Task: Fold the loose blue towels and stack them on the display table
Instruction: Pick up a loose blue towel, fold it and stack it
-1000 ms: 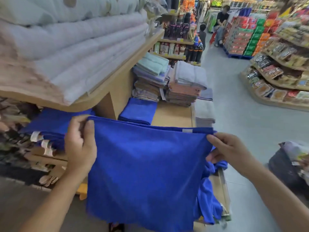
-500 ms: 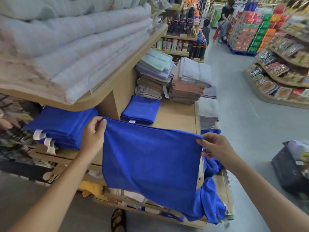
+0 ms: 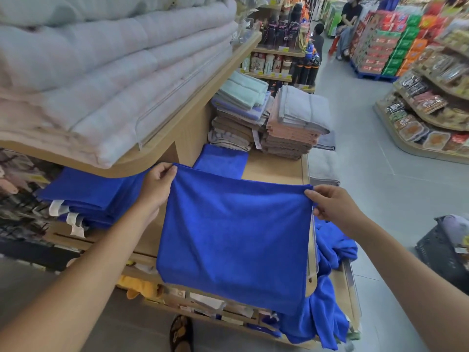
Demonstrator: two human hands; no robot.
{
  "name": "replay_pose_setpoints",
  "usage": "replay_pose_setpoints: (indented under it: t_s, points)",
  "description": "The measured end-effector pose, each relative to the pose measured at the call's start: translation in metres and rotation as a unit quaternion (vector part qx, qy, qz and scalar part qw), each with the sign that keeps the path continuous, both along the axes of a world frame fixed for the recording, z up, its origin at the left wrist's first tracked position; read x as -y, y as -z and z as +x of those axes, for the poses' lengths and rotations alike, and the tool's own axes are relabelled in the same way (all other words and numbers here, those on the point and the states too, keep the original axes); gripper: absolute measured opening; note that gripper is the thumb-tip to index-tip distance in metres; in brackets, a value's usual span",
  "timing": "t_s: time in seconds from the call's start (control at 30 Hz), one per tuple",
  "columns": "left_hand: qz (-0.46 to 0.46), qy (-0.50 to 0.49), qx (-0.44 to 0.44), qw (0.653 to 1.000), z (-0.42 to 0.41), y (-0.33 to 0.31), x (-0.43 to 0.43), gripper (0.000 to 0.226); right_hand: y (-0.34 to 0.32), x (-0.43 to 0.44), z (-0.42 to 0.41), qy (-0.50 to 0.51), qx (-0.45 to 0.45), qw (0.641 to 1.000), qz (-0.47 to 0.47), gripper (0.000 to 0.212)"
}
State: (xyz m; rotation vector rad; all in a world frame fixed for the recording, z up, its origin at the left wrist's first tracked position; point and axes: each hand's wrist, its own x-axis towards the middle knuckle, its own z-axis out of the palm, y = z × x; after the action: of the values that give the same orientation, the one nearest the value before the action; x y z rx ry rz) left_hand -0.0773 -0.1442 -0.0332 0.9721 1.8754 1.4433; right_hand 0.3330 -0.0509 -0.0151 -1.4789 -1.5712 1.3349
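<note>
The flat blue cloth towel hangs before the wooden display table, left hand at its top-left corner, right hand at its top-right. The stack of folded blue towels lies on the table's left, the crumpled blue towel heap at its right edge

Bright even light, wide-angle edge warp, bg soft

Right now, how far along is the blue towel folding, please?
Done: a folded blue stack sits at left, one folded towel behind. In hand: the left hand and right hand pinch the top corners of a hanging towel. Left: a loose blue heap at right.
</note>
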Motion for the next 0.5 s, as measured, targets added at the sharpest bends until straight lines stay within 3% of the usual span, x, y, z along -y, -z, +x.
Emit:
replay_pose_setpoints:
  t_s: [0.1, 0.23, 0.5]
  points:
    - [0.014, 0.017, 0.024, 0.999, -0.003, -0.011, -0.019, 0.016, -0.010, -0.019, -0.010, 0.004, 0.016, 1.000, 0.013, 0.016]
    - [-0.003, 0.038, 0.079, 0.996, -0.013, -0.031, -0.048, 0.049, -0.032, -0.050, -0.023, 0.038, -0.014, 0.998, 0.056, 0.015]
    - [-0.022, 0.057, 0.075, 0.995, -0.025, -0.031, -0.059, 0.044, -0.036, -0.060, -0.032, 0.036, -0.021, 0.995, 0.085, 0.006]
